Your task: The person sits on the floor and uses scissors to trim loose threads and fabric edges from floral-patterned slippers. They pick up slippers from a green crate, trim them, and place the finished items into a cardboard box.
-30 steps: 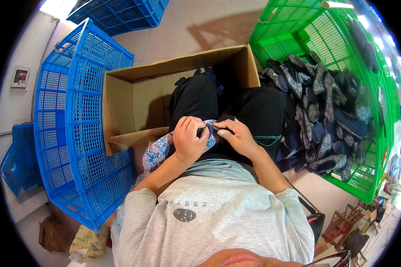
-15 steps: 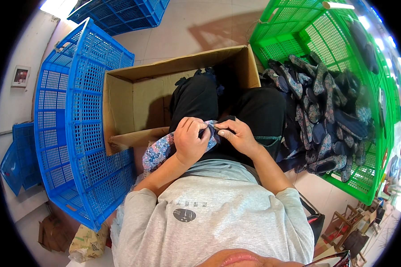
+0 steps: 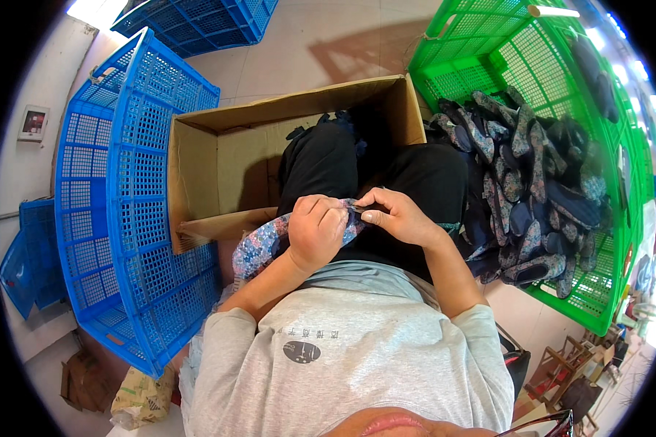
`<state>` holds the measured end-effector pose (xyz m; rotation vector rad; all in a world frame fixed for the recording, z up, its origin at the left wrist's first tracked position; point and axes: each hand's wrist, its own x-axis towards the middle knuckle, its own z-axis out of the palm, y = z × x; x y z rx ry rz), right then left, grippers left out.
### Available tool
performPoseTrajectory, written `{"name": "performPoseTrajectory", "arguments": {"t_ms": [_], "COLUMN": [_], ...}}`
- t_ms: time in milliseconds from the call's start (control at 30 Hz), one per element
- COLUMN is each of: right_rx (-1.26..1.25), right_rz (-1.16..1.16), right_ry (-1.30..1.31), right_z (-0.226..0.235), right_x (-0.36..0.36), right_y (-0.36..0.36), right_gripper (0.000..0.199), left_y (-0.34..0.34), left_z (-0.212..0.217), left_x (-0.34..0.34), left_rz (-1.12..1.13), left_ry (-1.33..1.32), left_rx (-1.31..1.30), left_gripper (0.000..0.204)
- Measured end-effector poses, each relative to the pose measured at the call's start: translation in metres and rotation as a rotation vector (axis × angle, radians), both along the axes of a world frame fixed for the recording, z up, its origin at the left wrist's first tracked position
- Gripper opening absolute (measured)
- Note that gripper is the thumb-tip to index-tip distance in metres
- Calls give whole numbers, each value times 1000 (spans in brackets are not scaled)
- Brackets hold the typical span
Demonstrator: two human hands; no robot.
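Note:
Over my lap, my left hand (image 3: 318, 231) is closed on a floral cloth slipper (image 3: 259, 247), blue and pink with a dark blue edge. One end of the slipper hangs out to the left, past my wrist. My right hand (image 3: 397, 215) pinches at the slipper's other end, thumb and forefinger together close to the left fingertips. Something thin and dark shows between the fingertips, too small to make out. The left hand hides the slipper's middle.
An open cardboard box (image 3: 233, 164) stands ahead, around my knees, with dark cloth scraps (image 3: 333, 120) inside. To the right a green crate (image 3: 587, 288) holds a heap of floral slippers (image 3: 521, 149). Blue crates (image 3: 149, 189) stand at left and far back. A yellowish sack (image 3: 144, 397) lies lower left.
My right hand has turned, its wrist shifting a little right and its fingertips staying at the slipper's edge. The dark strip at its fingers is less visible. The left hand has curled further over the slipper.

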<state>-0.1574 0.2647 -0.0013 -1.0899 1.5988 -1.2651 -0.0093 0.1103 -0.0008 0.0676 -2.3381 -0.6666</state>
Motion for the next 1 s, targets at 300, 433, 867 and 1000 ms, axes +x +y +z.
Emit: {"name": "performPoseTrajectory", "arguments": {"t_ms": [300, 433, 867, 1000], "right_rx": [17, 7, -50, -7], "right_rz": [31, 52, -330, -342], "right_ry": [74, 96, -511, -160], "right_z": [4, 8, -23, -49], "right_x": [-3, -4, 36, 56], "right_y": [-4, -4, 10, 17], "right_gripper": [17, 16, 41, 42], "left_y": [0, 0, -3, -30], "left_z": [5, 4, 23, 45], "left_x": [1, 3, 12, 10], "left_rz": [-25, -40, -54, -135], "left_ry": [15, 19, -282, -500], "left_rx": [-17, -20, 103, 290], "left_gripper": [20, 20, 16, 10]}}
